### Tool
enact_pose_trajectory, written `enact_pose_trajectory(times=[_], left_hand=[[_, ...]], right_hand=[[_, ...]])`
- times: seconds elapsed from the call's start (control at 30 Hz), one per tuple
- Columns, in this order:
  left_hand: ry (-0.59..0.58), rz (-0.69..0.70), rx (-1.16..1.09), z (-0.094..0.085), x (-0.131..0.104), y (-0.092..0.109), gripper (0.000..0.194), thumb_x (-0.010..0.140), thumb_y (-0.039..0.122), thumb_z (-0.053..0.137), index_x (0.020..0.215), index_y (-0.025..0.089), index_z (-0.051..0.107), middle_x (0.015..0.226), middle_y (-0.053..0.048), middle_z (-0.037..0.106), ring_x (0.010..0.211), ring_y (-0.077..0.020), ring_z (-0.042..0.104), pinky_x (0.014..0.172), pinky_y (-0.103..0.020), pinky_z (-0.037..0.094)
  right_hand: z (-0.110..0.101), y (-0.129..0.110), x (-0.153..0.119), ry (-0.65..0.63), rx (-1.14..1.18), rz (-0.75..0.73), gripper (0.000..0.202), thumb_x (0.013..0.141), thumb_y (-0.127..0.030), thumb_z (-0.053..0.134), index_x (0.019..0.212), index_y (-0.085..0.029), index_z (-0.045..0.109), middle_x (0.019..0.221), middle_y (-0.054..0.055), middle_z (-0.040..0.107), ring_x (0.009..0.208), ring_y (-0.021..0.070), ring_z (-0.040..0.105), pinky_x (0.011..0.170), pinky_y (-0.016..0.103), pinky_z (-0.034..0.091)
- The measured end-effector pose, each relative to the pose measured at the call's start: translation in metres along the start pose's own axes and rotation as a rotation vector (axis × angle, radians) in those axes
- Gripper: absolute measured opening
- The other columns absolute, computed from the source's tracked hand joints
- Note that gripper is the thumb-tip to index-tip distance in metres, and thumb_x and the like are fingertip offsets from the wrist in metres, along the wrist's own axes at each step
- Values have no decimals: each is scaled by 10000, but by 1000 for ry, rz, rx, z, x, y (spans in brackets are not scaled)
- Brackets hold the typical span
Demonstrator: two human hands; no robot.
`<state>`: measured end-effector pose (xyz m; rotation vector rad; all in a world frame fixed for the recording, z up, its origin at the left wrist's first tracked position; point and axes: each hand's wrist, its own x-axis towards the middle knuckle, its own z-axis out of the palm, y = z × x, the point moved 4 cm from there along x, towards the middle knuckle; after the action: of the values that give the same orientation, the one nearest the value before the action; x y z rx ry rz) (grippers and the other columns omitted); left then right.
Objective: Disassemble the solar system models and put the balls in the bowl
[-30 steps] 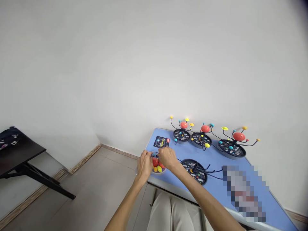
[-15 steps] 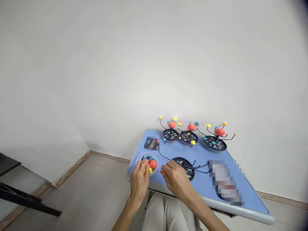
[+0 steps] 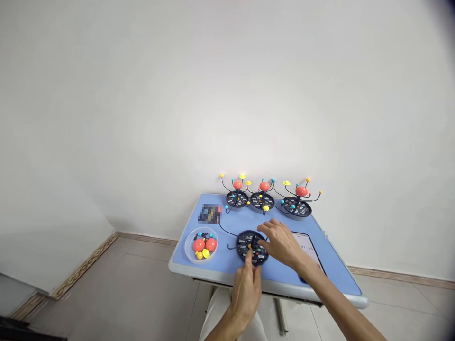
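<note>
Blue table [image 3: 223, 266]; round black base [image 3: 258, 256] near front edge; L hand [image 3: 247, 290], index out over base; R hand [image 3: 282, 242] curled at its R side; can't tell either's grip; I'd brace base flat, ease thin rod [image 3: 232, 233].

Left hand [image 3: 246, 290] — at black base [image 3: 258, 255]

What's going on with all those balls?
A person's left hand is at the near side of a round black base with thin arms, the right hand at its right. The arm ends in view are bare. To its left, a clear bowl holds red balls and smaller colourful pieces. Three ball-topped models stand behind.
</note>
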<state>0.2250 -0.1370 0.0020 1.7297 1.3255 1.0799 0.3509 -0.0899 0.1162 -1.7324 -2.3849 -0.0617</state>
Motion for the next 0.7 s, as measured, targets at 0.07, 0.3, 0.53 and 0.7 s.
enact_pose_trajectory(times=[0.07,0.3,0.53,0.7], left_hand=[[34,-33,-68,6,12,-3,498,932,313,440,1368,77,492,663,-65,665,583,-203,593,581,-288,437],[115,-70,-181,15,40,-7,542,893,403,465,1304,56,525,523,4,553,447,-156,470,475,-262,320],[142,-104,-208,15,57,-2,416,836,373,521,1110,86,644,459,29,518,413,-139,472,449,-234,349],[136,-141,-108,12,63,-1,259,809,202,485,940,113,690,436,33,517,401,-133,495,433,-214,345]], right_hand=[[8,-4,7,-77,-43,8,158,848,-199,606,977,-179,693,1008,92,717,1017,264,586,810,343,392],[20,-18,26,-233,-121,-7,216,845,-162,555,997,-132,705,1008,138,730,1067,281,608,859,358,386],[30,-20,34,-268,-129,12,245,840,-150,552,1017,-110,716,984,177,730,1058,280,639,924,370,379],[34,-19,32,-252,-125,19,268,844,-150,552,1060,-103,703,992,184,726,1079,287,630,943,383,373]])
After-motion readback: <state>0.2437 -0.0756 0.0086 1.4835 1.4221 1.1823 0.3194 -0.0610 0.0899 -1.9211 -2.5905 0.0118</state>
